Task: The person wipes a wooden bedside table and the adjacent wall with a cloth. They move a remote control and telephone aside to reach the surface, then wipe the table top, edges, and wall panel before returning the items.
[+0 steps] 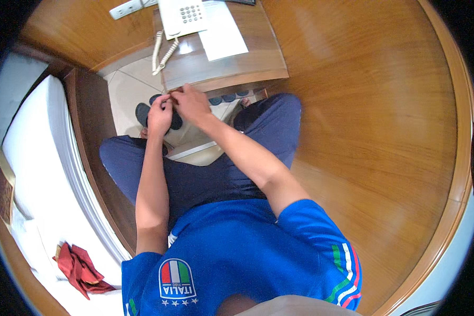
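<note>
My left hand [160, 116] and my right hand [191, 103] meet at the near left corner of a wooden nightstand [225, 71]. Their fingertips come together, and a small brown patch shows beneath the right fingers. Whether that patch is a held item or the nightstand's edge cannot be told. The left thumb and forefinger curve towards each other, close to the right fingertips. Below the hands, dark slippers [142, 113] lie on the tiled floor [131, 87]. Both forearms reach forward over my spread knees in dark blue trousers [270, 128].
A white corded telephone [183, 17] and a white paper sheet [223, 35] rest on the nightstand. Its coiled cord [156, 55] hangs over the left edge. At left is a bed with a white mattress [43, 158] and red cloth [79, 268]. A wooden panel [371, 118] fills the right.
</note>
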### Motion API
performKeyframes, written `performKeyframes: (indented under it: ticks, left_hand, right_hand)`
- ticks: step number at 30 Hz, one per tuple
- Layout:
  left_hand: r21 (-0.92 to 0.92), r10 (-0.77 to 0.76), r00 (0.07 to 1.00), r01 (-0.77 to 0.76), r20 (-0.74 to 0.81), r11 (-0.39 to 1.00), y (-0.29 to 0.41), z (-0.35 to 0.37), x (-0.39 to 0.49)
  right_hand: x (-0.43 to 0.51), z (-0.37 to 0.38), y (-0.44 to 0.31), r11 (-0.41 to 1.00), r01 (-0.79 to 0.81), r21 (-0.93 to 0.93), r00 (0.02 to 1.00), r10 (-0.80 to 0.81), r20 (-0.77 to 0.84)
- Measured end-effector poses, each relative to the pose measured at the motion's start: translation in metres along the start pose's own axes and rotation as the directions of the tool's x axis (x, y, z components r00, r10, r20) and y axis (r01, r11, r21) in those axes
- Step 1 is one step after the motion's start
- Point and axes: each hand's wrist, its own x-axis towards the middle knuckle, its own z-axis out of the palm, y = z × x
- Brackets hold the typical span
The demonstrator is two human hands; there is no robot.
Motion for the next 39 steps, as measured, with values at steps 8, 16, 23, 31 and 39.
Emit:
performKeyframes:
  ticks: [8,16,23,31,39]
  left_hand:
    - [0.032,0.11,0.992,-0.108,-0.062,0.994,-0.016,0.004,0.006]
    - [0.102,0.162,0.983,-0.153,-0.083,0.983,-0.021,0.015,0.015]
    - [0.014,0.082,0.996,-0.082,-0.03,0.997,-0.016,0.011,0.013]
    - [0.07,0.083,0.994,-0.078,-0.066,0.994,-0.002,0.007,0.009]
    - [-0.73,-0.459,0.846,0.492,0.271,0.475,-0.01,-0.005,0.007]
  right_hand:
    - [-0.017,-0.042,0.07,0.984,-0.179,-0.004,0.978,0.178,-0.108]
    - [-0.015,-0.105,0.209,0.494,-0.831,0.256,0.393,0.847,-0.359]
    - [-0.012,-0.092,0.215,0.442,-0.796,0.415,0.265,0.869,-0.417]
    - [-0.023,-0.068,0.13,0.657,-0.74,0.143,0.625,0.751,-0.212]
    - [-0.01,-0.002,-0.029,0.515,-0.383,0.767,0.916,0.316,0.245]
